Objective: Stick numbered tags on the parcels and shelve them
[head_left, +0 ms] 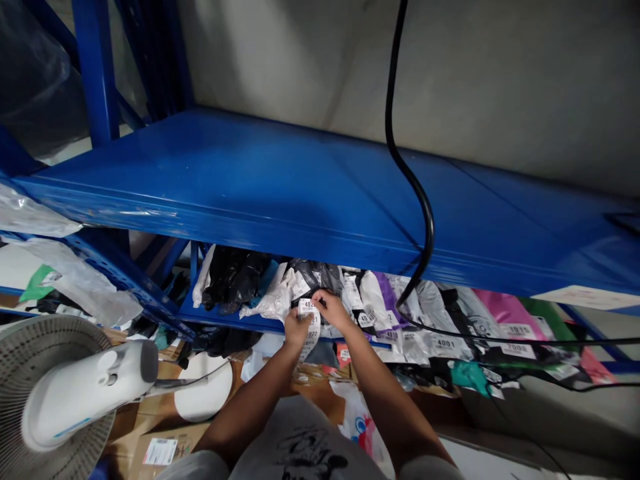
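Observation:
A strip of white number labels (313, 335) hangs down in front of me, with printed figures such as 4022 readable on it. My left hand (296, 328) is closed on the strip's left side near the top. At the upper right corner of the top label, the fingers of my right hand (332, 311) are pinched together on its edge. Just behind both hands lie a grey plastic parcel bag (327, 275) and a crinkled white parcel bag (273, 299) on the lower shelf.
A blue metal shelf (260, 173) spans the view above my hands. A black cable (393, 143) hangs across it. Labelled parcels (445, 327) fill the lower shelf to the right. At the lower left stands a fan (90, 393), with a cardboard box (163, 447) beside it.

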Tool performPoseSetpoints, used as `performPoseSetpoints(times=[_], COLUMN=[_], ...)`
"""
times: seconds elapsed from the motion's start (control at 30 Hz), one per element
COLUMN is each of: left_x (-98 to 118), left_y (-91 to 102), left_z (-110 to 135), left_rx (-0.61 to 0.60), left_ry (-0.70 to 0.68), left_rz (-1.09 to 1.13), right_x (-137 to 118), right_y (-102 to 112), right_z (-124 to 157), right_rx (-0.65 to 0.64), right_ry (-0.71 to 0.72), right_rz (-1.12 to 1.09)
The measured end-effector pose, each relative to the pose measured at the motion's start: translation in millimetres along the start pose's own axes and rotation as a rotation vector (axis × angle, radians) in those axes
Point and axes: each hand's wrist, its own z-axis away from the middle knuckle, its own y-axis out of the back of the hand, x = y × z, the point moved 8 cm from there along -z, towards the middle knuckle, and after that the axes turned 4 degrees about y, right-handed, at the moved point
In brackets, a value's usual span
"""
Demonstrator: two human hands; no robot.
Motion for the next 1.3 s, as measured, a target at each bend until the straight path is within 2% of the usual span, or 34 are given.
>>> performPoseSetpoints(times=[0.3, 0.47, 0.7, 0.8, 0.9, 0.97, 1.03, 1.13, 1.3], left_x=[-13, -9, 6, 21, 40, 49, 53, 53, 46], left_y=[0.5, 3.6, 21.8, 38.0, 60.3, 68.5, 68.9, 69.5, 80.3], left_z=[12, 22, 59, 72, 77, 75, 71, 61, 51], left_rx=[-0.061, -0.09, -0.215, -0.249, -0.146, -0.105, -0.142, -0.201, -0.181], left_ry=[0.014, -0.03, -0.137, -0.29, -0.547, -0.687, -0.793, -0.85, -0.801], left_rz=[-0.041, -0.111, -0.286, -0.355, -0.48, -0.61, -0.734, -0.817, -0.748], right_x=[-7, -15, -14, -19, -44, -71, -91, -94, -76], right_y=[2, -3, -8, -5, -9, -29, -50, -61, -68], right_z=[-1, 1, 6, 7, 7, 6, 6, 2, 0], right_rx=[0.0, -0.01, 0.009, 0.058, 0.125, 0.018, -0.116, -0.147, -0.211], right_ry=[0.011, 0.022, -0.022, -0.051, 0.026, 0.195, 0.322, 0.295, 0.13], right_rz=[0.093, 0.18, 0.305, 0.329, 0.303, 0.21, 0.113, 0.096, 0.207])
